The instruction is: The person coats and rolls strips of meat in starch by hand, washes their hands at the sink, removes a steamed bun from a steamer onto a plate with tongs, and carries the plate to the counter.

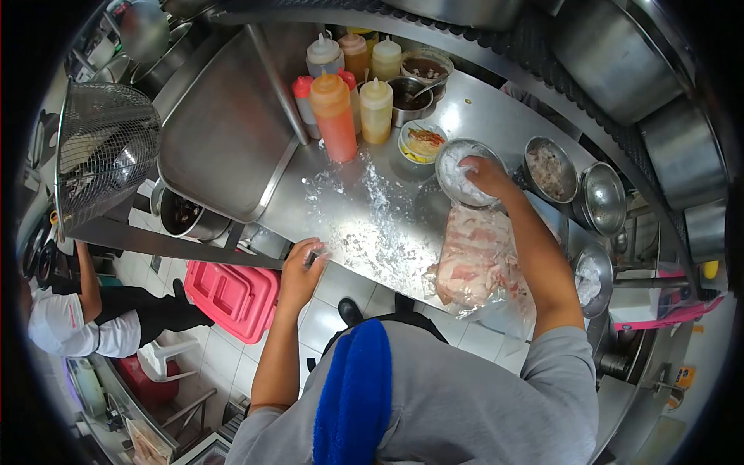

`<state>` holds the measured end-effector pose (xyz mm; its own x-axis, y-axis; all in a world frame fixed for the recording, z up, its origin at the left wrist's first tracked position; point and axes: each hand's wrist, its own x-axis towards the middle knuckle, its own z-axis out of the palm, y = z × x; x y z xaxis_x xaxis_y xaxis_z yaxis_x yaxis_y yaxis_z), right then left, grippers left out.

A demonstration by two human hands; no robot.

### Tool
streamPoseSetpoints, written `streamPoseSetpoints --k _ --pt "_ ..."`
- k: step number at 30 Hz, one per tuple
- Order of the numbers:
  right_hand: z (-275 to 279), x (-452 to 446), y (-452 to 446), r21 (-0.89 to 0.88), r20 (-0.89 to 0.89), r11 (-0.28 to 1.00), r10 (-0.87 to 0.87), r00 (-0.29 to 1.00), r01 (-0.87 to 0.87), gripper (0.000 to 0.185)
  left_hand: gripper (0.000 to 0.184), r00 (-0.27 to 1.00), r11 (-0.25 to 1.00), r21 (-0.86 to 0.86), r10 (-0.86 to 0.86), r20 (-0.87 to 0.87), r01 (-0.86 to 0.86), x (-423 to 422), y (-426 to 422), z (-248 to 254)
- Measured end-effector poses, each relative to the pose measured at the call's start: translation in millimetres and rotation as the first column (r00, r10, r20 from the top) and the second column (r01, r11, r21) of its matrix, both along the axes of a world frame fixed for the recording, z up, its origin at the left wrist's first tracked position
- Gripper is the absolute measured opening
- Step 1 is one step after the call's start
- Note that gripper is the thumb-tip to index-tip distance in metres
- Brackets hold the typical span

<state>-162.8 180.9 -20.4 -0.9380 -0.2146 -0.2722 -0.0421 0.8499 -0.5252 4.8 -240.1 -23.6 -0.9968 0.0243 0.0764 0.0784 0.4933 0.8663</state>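
Observation:
My right hand (pixel 486 177) reaches into a steel bowl (pixel 496 203) of white powder (pixel 456 177), fingers bent together and fingertips in the powder. Whatever they pinch is hidden. Just below that bowl, a clear plastic bag of raw, pale pink meat slices (pixel 474 256) lies at the steel table's (pixel 310 225) front edge. By the same edge, farther left, my left hand (pixel 299 276) is curled, with a small grey thing between thumb and fingers that I cannot make out. White powder is scattered over the tabletop between my hands.
Squeeze bottles (pixel 333 116), a sauce pot with a spoon (pixel 408 101) and a small garnish bowl (pixel 421 142) stand at the back. More steel bowls (pixel 550 169) are at right. A wire basket (pixel 105 147) hangs left. Another person (pixel 77 325) stands beyond a pink lid (pixel 231 298).

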Motion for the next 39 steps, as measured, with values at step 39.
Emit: streamPoseSetpoints --k 39 --pt "-70.9 -56.9 84.4 0.211 -0.224 0.938 0.319 0.921 -0.274 0.051 0.031 0.983 0.995 -0.032 0.093 -0.156 -0.099 28.6 -17.4 10.6"
